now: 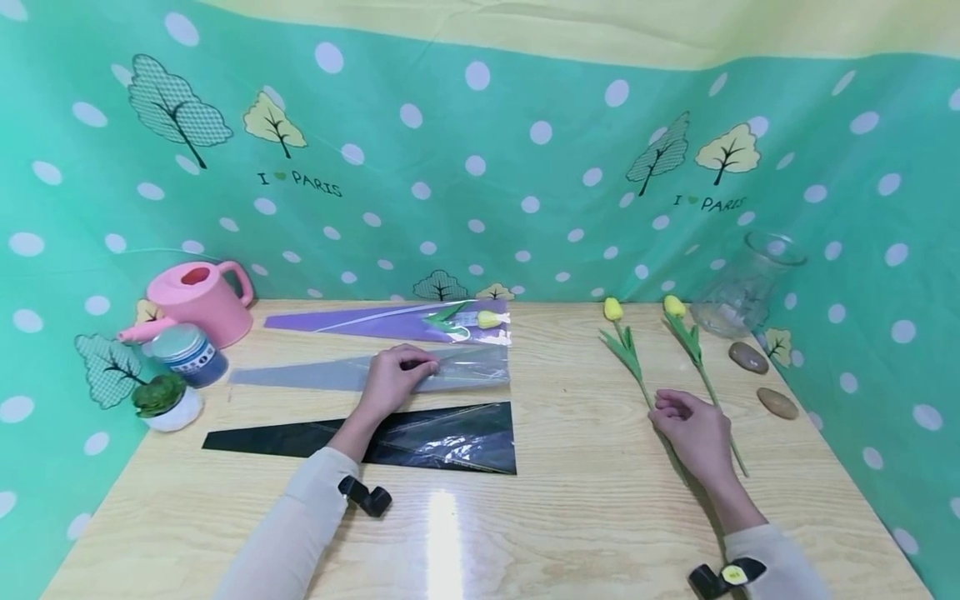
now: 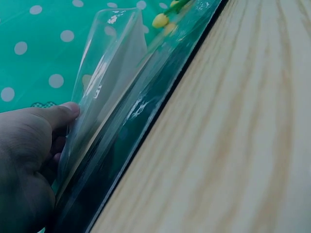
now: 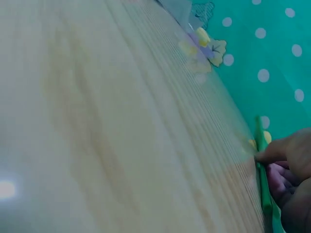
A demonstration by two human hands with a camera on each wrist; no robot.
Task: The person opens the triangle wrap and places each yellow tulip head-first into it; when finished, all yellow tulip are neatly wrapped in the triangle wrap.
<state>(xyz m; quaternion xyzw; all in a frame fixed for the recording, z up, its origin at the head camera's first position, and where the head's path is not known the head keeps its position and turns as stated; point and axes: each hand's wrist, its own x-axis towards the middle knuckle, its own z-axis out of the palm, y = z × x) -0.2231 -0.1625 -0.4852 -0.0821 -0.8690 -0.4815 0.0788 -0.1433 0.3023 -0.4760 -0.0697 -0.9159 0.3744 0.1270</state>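
Note:
My left hand [image 1: 392, 379] pinches the upper film of a grey and clear flower sleeve [image 1: 300, 376], the middle of three tapered sleeves. In the left wrist view that clear film [image 2: 109, 58] stands lifted beside the thumb. My right hand [image 1: 696, 435] pinches the green stem of a yellow artificial tulip [image 1: 628, 357] between thumb and fingers, low on the stem. A second yellow tulip [image 1: 688, 342] lies just right of it, its stem passing behind that hand. The purple sleeve [image 1: 352, 322] farther back has a yellow tulip [image 1: 487, 319] inside. Nearer, a black sleeve [image 1: 457, 437] lies under the left wrist.
At the left stand a pink watering can [image 1: 206, 304], a blue jar [image 1: 191, 357] and a small potted succulent [image 1: 171, 408]. A glass vase [image 1: 735, 292] and two brown stones [image 1: 748, 357] are at the right. A polka-dot cloth [image 1: 480, 183] borders the wooden table [image 1: 570, 517].

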